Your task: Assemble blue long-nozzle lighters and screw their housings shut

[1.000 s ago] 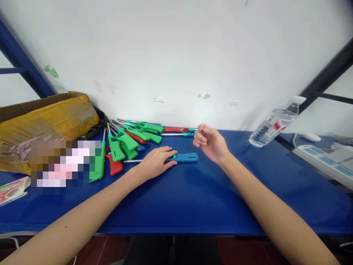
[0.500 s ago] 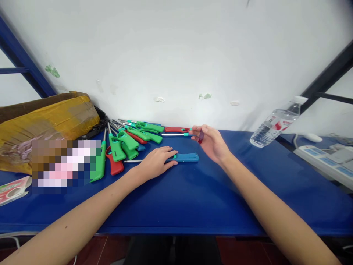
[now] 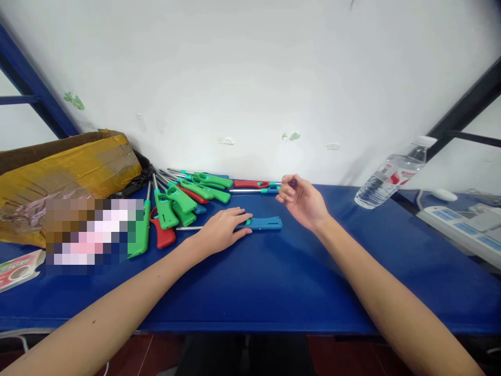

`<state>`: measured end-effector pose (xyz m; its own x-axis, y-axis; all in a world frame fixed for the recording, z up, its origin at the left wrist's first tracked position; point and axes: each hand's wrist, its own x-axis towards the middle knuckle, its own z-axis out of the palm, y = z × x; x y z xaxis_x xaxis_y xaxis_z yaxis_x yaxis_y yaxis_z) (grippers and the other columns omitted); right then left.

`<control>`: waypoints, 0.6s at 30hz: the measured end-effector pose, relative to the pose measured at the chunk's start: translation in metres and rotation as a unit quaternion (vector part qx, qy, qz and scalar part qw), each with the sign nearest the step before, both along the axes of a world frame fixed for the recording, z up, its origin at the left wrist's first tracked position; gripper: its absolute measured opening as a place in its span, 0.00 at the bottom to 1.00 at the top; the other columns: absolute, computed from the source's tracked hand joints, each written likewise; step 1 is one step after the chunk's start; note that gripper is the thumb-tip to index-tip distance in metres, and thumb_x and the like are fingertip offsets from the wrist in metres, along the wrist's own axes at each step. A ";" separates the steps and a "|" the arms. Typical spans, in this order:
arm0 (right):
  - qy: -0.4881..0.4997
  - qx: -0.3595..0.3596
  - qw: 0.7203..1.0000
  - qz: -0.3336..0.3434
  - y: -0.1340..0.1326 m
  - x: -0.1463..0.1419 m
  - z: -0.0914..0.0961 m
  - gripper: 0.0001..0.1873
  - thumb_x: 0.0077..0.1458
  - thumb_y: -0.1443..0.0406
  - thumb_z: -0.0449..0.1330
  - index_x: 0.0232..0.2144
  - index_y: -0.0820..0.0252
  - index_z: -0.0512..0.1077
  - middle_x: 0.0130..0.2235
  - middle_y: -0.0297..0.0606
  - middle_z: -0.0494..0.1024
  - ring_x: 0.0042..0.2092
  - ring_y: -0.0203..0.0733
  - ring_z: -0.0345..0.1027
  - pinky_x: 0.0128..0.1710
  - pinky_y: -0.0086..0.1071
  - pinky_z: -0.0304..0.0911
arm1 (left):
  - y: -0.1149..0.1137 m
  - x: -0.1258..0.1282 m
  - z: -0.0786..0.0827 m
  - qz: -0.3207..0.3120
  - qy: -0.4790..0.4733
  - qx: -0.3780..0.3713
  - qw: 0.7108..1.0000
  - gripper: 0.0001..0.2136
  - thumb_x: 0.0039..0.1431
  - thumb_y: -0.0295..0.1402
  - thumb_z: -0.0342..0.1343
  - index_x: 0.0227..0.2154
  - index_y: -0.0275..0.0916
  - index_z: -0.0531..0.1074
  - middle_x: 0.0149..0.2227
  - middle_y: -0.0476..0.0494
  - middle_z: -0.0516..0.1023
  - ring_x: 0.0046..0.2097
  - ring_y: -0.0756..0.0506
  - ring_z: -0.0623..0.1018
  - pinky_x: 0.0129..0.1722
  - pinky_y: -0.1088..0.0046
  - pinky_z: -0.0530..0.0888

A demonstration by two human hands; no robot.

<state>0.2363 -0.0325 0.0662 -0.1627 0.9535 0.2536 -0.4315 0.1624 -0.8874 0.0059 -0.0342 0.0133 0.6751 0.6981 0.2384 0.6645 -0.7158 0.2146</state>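
My left hand (image 3: 222,230) lies over a blue long-nosed lighter (image 3: 264,224), fingers on its far side and thumb on the near side, holding it flat on the table. Its metal nozzle points left from under the hand. My right hand (image 3: 307,204) is raised just right of the lighter's handle end, fingers curled around a small screwdriver (image 3: 294,183). Only a bit of its dark purple-red handle and a thin shaft pointing down show. Behind, a red lighter (image 3: 250,184) lies by the wall, and another lighter with a blue body is partly covered by my right fingers.
A pile of green, red and blue lighters (image 3: 183,198) lies left of my left hand. Further left stands a taped cardboard box (image 3: 74,167). A tilted water bottle (image 3: 391,177) and a white power strip (image 3: 462,230) are at the right. A wall closes the back.
My right fingers have closed in, and the screwdriver has turned so its thin shaft points down near the lighter's end. My left hand and the blue lighter have stayed put.
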 end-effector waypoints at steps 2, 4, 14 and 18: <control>-0.012 0.008 1.000 -0.005 0.000 -0.001 -0.002 0.11 0.52 0.55 0.63 0.27 0.55 0.73 0.24 0.29 0.60 0.24 0.34 0.54 0.32 0.33 0.62 | 0.000 0.000 -0.001 -0.001 -0.004 0.002 1.000 0.22 0.66 0.44 0.50 0.58 0.41 0.67 0.59 0.36 0.69 0.61 0.38 0.69 0.59 0.59 0.66; -0.028 0.023 0.999 -0.011 0.000 -0.001 -0.004 0.11 0.51 0.55 0.64 0.28 0.56 0.75 0.28 0.32 0.68 0.29 0.35 0.62 0.34 0.32 0.63 | 0.001 -0.001 -0.001 -0.002 -0.004 0.003 1.000 0.22 0.66 0.44 0.49 0.58 0.41 0.67 0.59 0.36 0.69 0.60 0.37 0.69 0.59 0.58 0.67; -0.027 0.030 0.999 0.014 -0.006 -0.005 -0.005 0.12 0.47 0.58 0.69 0.27 0.56 0.70 0.34 0.34 0.77 0.37 0.38 0.72 0.38 0.33 0.66 | -0.001 0.001 0.002 0.006 0.011 0.000 1.000 0.22 0.66 0.43 0.50 0.59 0.40 0.67 0.59 0.34 0.68 0.61 0.37 0.68 0.59 0.59 0.66; -0.009 0.024 0.998 0.052 -0.009 -0.005 -0.001 0.12 0.49 0.60 0.68 0.27 0.56 0.68 0.23 0.27 0.66 0.25 0.33 0.61 0.32 0.31 0.63 | -0.001 0.001 0.002 0.008 0.019 0.001 1.000 0.22 0.66 0.43 0.50 0.59 0.40 0.67 0.60 0.35 0.68 0.61 0.38 0.68 0.59 0.59 0.66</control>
